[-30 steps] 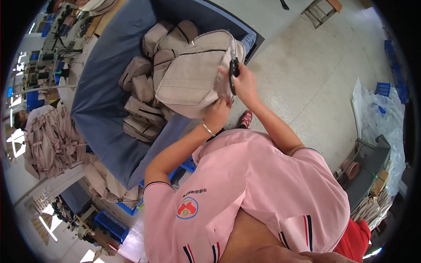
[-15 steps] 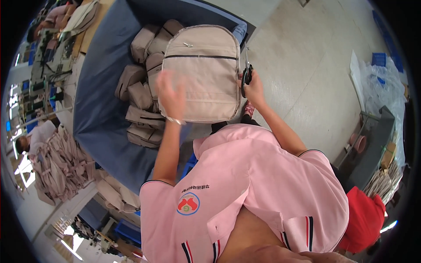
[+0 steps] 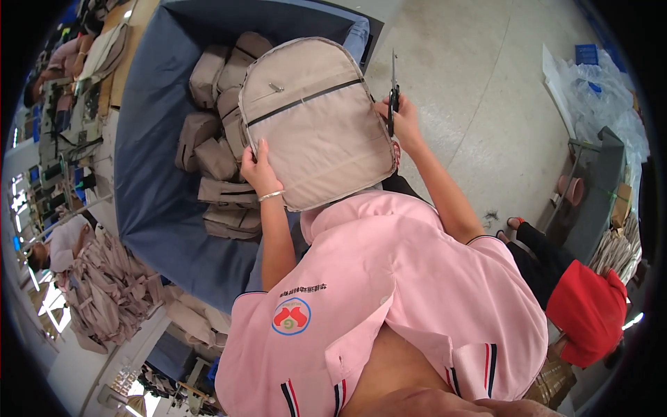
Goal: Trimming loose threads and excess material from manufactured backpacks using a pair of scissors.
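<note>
A beige backpack panel (image 3: 323, 142) with a rounded top, a dark zipper line across it and a silver zipper pull lies in front of me, slightly tilted. My left hand (image 3: 262, 172), a bracelet at its wrist, grips the panel's lower left edge, thumb on top. At the right edge, my right hand (image 3: 405, 124) holds black-handled scissors (image 3: 394, 104), blades pointing away from me. Fingertips of that hand also touch the panel's edge. How the fingers sit in the scissor handles is partly hidden.
Beneath and left of the panel, a large blue fabric-lined bin (image 3: 149, 163) holds several beige zippered pouches (image 3: 208, 76). A person in red (image 3: 587, 313) is at the right, near a grey trolley (image 3: 601, 187) and clear plastic wrapping (image 3: 601, 97). Another person (image 3: 66, 243) sits left by piled beige pieces (image 3: 104, 285).
The panel has turned counter-clockwise and come slightly nearer. My left hand, blurred over it before, now grips its left edge. The scissors point more upright, and the person in red shows more.
</note>
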Motion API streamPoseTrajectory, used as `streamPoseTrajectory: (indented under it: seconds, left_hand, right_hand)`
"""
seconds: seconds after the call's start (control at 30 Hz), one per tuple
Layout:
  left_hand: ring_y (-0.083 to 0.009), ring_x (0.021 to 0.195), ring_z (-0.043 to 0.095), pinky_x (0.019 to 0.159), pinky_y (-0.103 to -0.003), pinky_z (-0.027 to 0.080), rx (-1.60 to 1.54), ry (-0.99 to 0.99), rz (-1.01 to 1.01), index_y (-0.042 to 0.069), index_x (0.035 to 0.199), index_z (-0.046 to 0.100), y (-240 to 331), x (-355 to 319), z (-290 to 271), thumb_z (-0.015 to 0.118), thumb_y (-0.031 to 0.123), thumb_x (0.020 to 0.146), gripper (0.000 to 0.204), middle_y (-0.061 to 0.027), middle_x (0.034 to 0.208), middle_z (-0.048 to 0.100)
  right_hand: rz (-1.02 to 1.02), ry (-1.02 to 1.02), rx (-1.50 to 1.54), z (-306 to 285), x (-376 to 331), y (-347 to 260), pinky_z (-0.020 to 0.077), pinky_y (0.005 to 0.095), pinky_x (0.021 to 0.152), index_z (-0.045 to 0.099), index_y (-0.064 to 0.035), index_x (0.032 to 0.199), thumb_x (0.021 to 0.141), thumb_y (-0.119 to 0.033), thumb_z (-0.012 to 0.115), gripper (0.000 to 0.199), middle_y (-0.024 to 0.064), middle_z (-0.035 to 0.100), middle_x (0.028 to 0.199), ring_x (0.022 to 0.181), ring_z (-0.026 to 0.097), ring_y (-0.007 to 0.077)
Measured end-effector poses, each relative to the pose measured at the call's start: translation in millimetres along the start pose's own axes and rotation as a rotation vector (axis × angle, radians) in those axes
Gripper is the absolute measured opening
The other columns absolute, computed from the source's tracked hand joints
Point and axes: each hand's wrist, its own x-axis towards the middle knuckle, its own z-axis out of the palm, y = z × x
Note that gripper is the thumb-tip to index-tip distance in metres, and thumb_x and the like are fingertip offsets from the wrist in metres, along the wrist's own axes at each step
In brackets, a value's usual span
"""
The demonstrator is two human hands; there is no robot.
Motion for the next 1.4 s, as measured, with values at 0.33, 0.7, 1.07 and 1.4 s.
streamPoseTrajectory:
  seconds: [0.33, 0.7, 1.07, 1.4]
  left_hand:
    - [-0.0065, 0.078, 0.051, 0.073, -0.023, 0.043, -0.034, 0.029, -0.015, -0.002, 0.094, 0.066, -7.8, -3.0, -10.5, 0.072, 0.015, 0.088, 0.019, 0.0020, 0.088, 0.064]
    - [-0.0065, 0.077, 0.051, 0.073, -0.022, 0.043, -0.015, 0.022, -0.042, -0.001, 0.093, 0.066, -11.1, -0.6, -10.5, 0.072, 0.016, 0.088, 0.018, 0.0023, 0.088, 0.064]
    - [-0.0058, 0.077, 0.051, 0.072, -0.022, 0.042, -0.025, 0.013, -0.059, -0.001, 0.092, 0.065, -8.7, 0.4, -8.0, 0.071, 0.015, 0.089, 0.017, 0.0027, 0.087, 0.063]
    - [-0.0059, 0.077, 0.051, 0.072, -0.022, 0.042, -0.035, -0.021, -0.056, -0.001, 0.093, 0.065, -14.2, -1.5, -12.4, 0.071, 0.015, 0.089, 0.017, 0.0024, 0.087, 0.063]
  right_hand:
    - [-0.228, -0.133, -0.890, -46.0, -74.7, 3.6, 0.0493, 0.0437, 0.073, 0.056, 0.0062, 0.105, 0.080, -0.060, 0.066, 0.072, 0.0265, 0.057, 0.104, 0.086, 0.061, 0.0376]
    - [-0.154, -0.136, -1.049, -28.9, -66.6, 0.9, 0.0515, 0.0471, 0.072, 0.055, 0.0048, 0.097, 0.084, -0.061, 0.060, 0.067, 0.0243, 0.065, 0.093, 0.086, 0.065, 0.0409]
    - [-0.113, -0.078, -1.020, -18.4, -72.1, 14.4, 0.0514, 0.0500, 0.065, 0.057, 0.0036, 0.089, 0.084, -0.065, 0.058, 0.068, 0.0258, 0.065, 0.089, 0.078, 0.065, 0.0422]
    - [-0.127, -0.009, -1.038, -14.8, -66.4, 17.7, 0.0515, 0.0502, 0.063, 0.055, 0.0020, 0.094, 0.083, -0.067, 0.058, 0.070, 0.0241, 0.067, 0.085, 0.075, 0.066, 0.0430]
